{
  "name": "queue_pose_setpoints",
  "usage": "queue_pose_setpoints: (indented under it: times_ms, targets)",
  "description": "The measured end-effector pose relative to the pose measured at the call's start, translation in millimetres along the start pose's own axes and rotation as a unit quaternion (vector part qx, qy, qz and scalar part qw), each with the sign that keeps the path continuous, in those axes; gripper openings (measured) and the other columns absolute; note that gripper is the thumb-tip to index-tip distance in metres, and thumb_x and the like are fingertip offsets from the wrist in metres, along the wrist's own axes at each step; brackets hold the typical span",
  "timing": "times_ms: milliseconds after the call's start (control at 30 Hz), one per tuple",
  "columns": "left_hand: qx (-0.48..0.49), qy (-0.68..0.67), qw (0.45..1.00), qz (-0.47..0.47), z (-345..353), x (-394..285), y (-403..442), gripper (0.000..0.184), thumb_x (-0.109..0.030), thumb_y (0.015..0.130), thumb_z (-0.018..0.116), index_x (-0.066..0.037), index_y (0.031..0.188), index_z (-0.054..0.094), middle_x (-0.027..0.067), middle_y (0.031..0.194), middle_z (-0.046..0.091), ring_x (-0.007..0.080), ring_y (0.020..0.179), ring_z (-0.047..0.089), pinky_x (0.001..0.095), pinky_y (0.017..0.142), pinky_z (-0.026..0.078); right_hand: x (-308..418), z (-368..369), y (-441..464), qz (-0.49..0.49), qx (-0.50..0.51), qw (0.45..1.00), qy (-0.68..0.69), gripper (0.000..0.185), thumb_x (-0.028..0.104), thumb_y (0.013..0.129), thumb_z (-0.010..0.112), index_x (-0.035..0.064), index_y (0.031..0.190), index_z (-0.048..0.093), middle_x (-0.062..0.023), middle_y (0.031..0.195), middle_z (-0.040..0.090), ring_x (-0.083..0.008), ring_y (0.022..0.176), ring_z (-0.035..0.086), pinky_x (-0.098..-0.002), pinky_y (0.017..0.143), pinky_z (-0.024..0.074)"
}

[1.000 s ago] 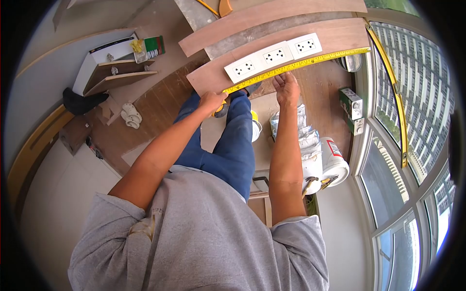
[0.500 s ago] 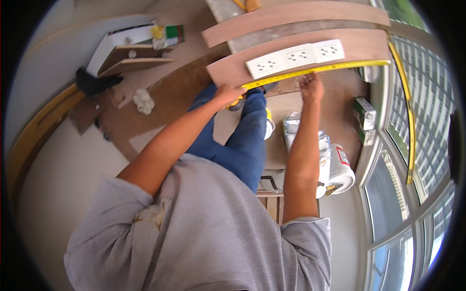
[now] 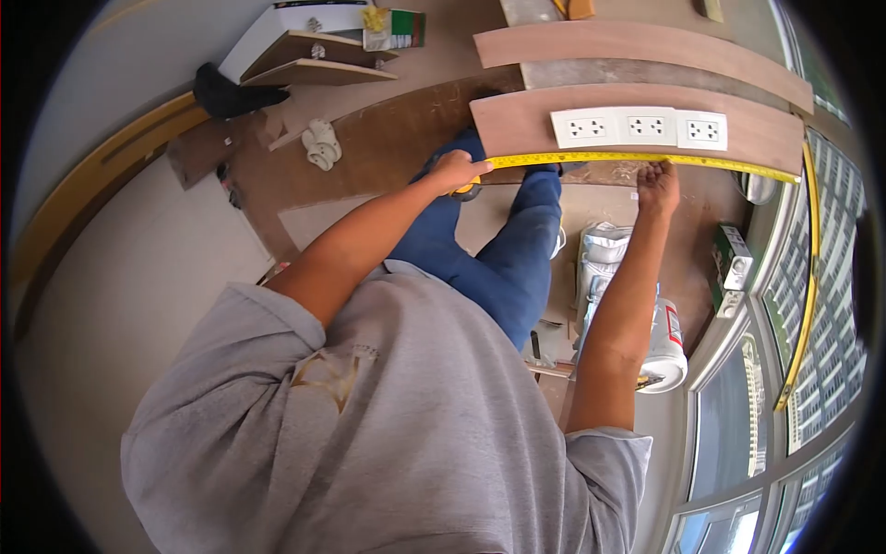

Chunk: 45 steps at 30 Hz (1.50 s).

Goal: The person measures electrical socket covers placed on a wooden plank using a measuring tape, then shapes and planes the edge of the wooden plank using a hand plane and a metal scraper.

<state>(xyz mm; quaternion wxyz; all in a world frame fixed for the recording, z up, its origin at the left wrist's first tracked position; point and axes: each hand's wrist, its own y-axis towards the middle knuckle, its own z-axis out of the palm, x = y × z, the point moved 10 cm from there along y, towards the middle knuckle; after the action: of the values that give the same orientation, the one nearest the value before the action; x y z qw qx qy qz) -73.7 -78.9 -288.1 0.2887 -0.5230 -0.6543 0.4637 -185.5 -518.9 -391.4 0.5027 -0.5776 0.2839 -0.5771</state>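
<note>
A yellow tape measure [image 3: 572, 162] is stretched along the near edge of a pinkish wooden board [image 3: 517, 118]. My left hand [image 3: 459, 173] is closed around the tape's left end, with part of the yellow-and-black case showing below the fingers. At the tape's lower edge, right of its middle, my right hand [image 3: 658, 187] has its fingers curled and pinched against the blade. White outlet plates [image 3: 646, 127] sit in a row on the board, just above the tape. The blade's far end reaches the board's right corner.
Behind lies a second wooden board [image 3: 637, 51]. A white bucket [image 3: 666, 355] and plastic-wrapped bags [image 3: 604, 249] stand by my right forearm. A green box [image 3: 732, 254] is near the window. A yellow level [image 3: 805, 305] leans against the glass. White gloves [image 3: 321, 145] lie left.
The view has shifted, so the boards, tape and hands appear farther right and slightly lower. Both hands stay at the tape, which still runs along the board's edge.
</note>
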Motion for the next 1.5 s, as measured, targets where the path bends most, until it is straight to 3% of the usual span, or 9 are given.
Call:
queue_pose_setpoints:
  times_ms: [300,500,700,767,933,1033,1300,1367,1500]
  targets:
    - [0.015,0.065,0.998,0.000,3.0,16.2,8.3,0.065,-0.058,0.092,0.062,0.004,0.110,0.069,0.0250,0.116,0.069,0.0386,0.112,0.065,0.0459,0.093,0.050,9.2,9.1,-17.8,-0.013,-0.026,1.000,0.011,0.016,0.019,0.101,0.056,0.0050,0.100,0.062,-0.0027,0.085,0.064,-0.0126,0.066,0.055,-0.0246,0.061,0.0484]
    - [-0.034,0.078,0.996,0.016,1.0,27.4,13.1,0.064,-0.057,0.092,0.061,0.005,0.107,0.070,0.0265,0.109,0.070,0.0390,0.106,0.067,0.0472,0.090,0.051,6.9,3.6,-3.2,-0.007,0.007,1.000,0.009,0.017,0.022,0.102,0.057,0.0053,0.100,0.062,-0.0038,0.085,0.064,-0.0123,0.069,0.055,-0.0261,0.064,0.0492]
    - [0.013,0.098,0.995,-0.025,10.2,34.5,17.7,0.062,-0.058,0.093,0.059,0.000,0.112,0.069,0.0247,0.117,0.069,0.0383,0.113,0.065,0.0497,0.094,0.049,5.9,9.1,-16.5,0.000,-0.030,1.000,0.008,0.015,0.019,0.102,0.057,0.0046,0.099,0.060,-0.0062,0.086,0.059,-0.0140,0.063,0.050,-0.0265,0.056,0.0453]
    - [0.027,0.099,0.995,0.002,13.2,26.0,17.6,0.059,-0.058,0.093,0.058,-0.001,0.104,0.071,0.0245,0.108,0.070,0.0394,0.107,0.066,0.0505,0.089,0.050,7.3,-5.8,4.5,-0.065,0.050,0.997,0.011,0.017,0.021,0.100,0.062,0.0044,0.098,0.059,-0.0047,0.082,0.053,-0.0139,0.061,0.047,-0.0267,0.053,0.0405]
    - [-0.013,0.122,0.992,0.040,6.1,17.4,17.9,0.064,-0.058,0.092,0.059,0.005,0.095,0.070,0.0286,0.105,0.070,0.0410,0.107,0.066,0.0494,0.093,0.050,11.6,17.7,-38.2,-0.029,-0.074,0.997,0.019,0.018,0.023,0.100,0.060,0.0051,0.099,0.062,-0.0019,0.077,0.055,-0.0131,0.063,0.050,-0.0275,0.060,0.0472]
    - [-0.018,0.099,0.995,0.019,-3.1,12.2,6.9,0.055,-0.051,0.091,0.064,0.004,0.091,0.069,0.0229,0.092,0.071,0.0333,0.087,0.069,0.0442,0.077,0.052,12.1,17.2,-37.3,-0.037,-0.069,0.997,0.030,0.020,0.024,0.101,0.059,0.0046,0.102,0.062,-0.0022,0.082,0.058,-0.0133,0.066,0.052,-0.0283,0.063,0.0495]
    - [-0.038,0.147,0.988,0.037,-10.7,4.0,-1.4,0.055,-0.050,0.091,0.063,0.004,0.089,0.070,0.0216,0.091,0.071,0.0306,0.086,0.070,0.0423,0.074,0.052,5.2,15.9,-37.9,-0.047,-0.036,0.997,0.048,0.022,0.028,0.103,0.057,0.0074,0.106,0.063,-0.0024,0.087,0.059,-0.0136,0.069,0.054,-0.0319,0.064,0.0503]
    - [0.029,0.128,0.991,-0.028,-7.2,-0.7,-10.4,0.059,-0.054,0.092,0.060,0.003,0.102,0.072,0.0265,0.113,0.070,0.0394,0.110,0.066,0.0470,0.093,0.050,5.3,16.8,-44.1,-0.039,-0.038,0.997,0.054,0.024,0.030,0.103,0.056,0.0074,0.106,0.063,-0.0025,0.088,0.060,-0.0140,0.069,0.054,-0.0323,0.065,0.0503]
    - [0.043,0.136,0.989,0.027,0.9,9.4,5.4,0.056,-0.054,0.092,0.059,0.001,0.095,0.069,0.0253,0.102,0.070,0.0392,0.100,0.067,0.0471,0.085,0.050,-2.1,8.4,-29.7,-0.042,-0.012,0.995,0.088,0.034,0.039,0.105,0.051,0.0069,0.110,0.063,-0.0029,0.091,0.061,-0.0147,0.071,0.055,-0.0326,0.069,0.0505]
